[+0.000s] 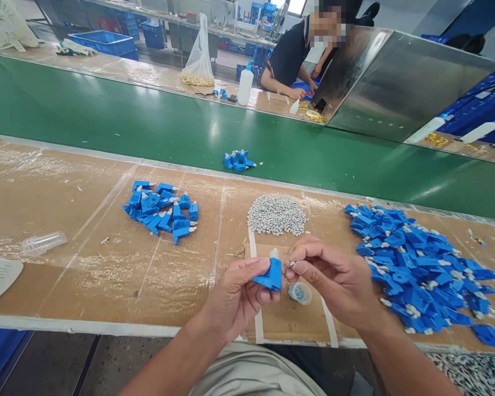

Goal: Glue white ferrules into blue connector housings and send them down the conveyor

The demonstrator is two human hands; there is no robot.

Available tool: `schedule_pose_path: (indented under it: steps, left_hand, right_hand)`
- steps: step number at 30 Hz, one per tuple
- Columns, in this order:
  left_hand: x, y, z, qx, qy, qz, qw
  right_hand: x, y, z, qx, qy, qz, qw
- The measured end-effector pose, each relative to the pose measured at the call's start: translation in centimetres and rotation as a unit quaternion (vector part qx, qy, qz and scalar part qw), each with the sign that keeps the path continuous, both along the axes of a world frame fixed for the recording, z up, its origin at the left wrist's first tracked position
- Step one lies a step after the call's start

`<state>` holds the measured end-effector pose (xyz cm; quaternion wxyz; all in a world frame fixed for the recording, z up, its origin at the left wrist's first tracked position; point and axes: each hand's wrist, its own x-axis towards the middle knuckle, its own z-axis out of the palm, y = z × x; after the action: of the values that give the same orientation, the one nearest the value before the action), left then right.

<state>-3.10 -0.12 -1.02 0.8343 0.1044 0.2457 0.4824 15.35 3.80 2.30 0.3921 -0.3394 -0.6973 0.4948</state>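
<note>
My left hand grips a blue plastic part with a whitish tip pointing up. Close beside it, my right hand pinches a tiny pale piece between thumb and forefinger. Just below the right fingertips is a small clear cup with bluish contents. Beyond the hands lies a heap of small grey pieces. A large pile of blue parts spreads to the right, and a smaller group of blue parts sits to the left.
A green conveyor belt runs across behind the table, carrying a small cluster of blue parts. On the left lies a clear plastic tube. Across the belt, a person works near a white bottle and a metal panel.
</note>
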Motion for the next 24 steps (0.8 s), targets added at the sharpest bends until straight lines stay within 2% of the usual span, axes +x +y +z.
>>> schedule_pose_path:
  steps: [2, 6, 13, 19, 24]
  left_hand:
    - [-0.1, -0.1, 0.2, -0.007, -0.001, -0.010, 1.000]
    - [-0.2, -0.4, 0.3, -0.021, 0.001, -0.022, 1.000]
    - [-0.2, -0.6, 0.2, -0.022, 0.014, -0.042, 0.999]
    - [-0.6, -0.5, -0.2, -0.045, -0.018, -0.062, 0.997]
    - [-1.2, 0.1, 0.1, -0.084, -0.065, -0.121, 0.987]
  right_hand:
    - [0.1, -0.3, 0.3, 0.069, -0.049, 0.012, 0.996]
    - [0.4, -0.3, 0.4, 0.152, -0.106, 0.028, 0.982]
    - [0.5, 0.3, 0.6, 0.293, -0.108, 0.051, 0.949]
    - [1.5, 0.6, 0.5, 0.376, -0.168, 0.080, 0.908]
    - [1.9, 0.4, 0.1, 0.422, -0.176, 0.056, 0.888]
